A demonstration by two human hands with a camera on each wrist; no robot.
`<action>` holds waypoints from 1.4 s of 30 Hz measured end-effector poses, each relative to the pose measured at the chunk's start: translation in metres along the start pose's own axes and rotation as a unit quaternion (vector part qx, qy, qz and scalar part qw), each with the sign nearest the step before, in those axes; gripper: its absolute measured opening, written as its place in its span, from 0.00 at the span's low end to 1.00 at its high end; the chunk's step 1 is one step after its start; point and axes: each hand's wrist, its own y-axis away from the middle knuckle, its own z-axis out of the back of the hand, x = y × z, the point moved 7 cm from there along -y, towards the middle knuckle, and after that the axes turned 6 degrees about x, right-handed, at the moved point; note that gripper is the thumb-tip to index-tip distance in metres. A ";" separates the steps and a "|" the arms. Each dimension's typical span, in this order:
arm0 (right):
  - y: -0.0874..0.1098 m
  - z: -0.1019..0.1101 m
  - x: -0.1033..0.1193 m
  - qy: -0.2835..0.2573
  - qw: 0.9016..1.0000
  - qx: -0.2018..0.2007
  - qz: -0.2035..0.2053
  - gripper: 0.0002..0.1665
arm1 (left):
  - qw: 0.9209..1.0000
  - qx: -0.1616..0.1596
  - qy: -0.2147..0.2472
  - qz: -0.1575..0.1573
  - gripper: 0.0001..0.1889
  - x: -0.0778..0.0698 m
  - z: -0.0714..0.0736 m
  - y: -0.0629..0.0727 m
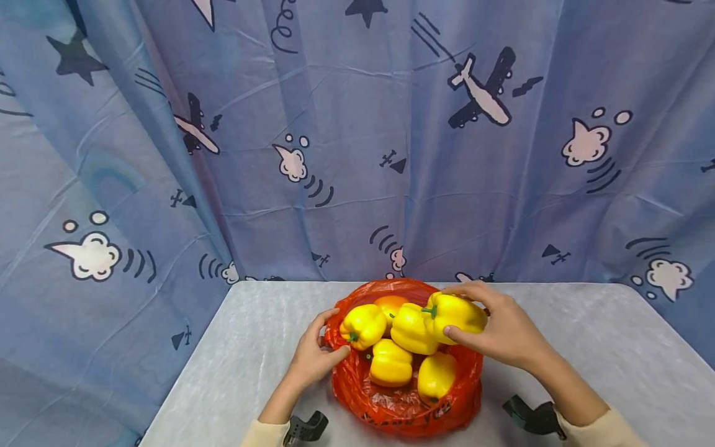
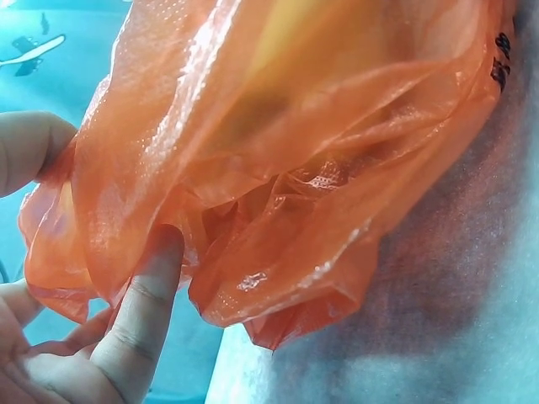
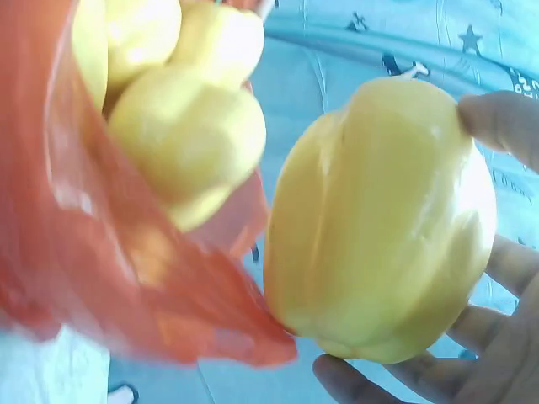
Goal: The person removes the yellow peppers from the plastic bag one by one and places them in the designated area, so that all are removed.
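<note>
A red plastic bag point(image 1: 349, 388) stands with its mouth spread wide on the table. Several yellow bell peppers point(image 1: 391, 363) lie inside it, along with a rounder orange-yellow one point(image 1: 391, 303) at the back, partly covered. My right hand point(image 1: 505, 323) grips another yellow bell pepper point(image 3: 379, 227) at the bag's right rim, its green stem pointing left in the head view. On the opposite side, my left hand point(image 1: 313, 354) holds the bag's left edge; in the left wrist view its fingers point(image 2: 139, 324) press into the crumpled plastic.
A pale cloth covers the table point(image 1: 240, 347). Behind and to the left hangs a blue curtain point(image 1: 357, 155) printed with planes, stars and clouds. Dark wrist mounts point(image 1: 530, 416) sit by both cream sleeves.
</note>
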 end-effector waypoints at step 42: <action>0.041 0.038 -0.150 0.038 0.980 -0.051 -0.191 0.38 | 1.000 -0.009 0.021 -0.005 0.37 0.035 -0.003 -0.011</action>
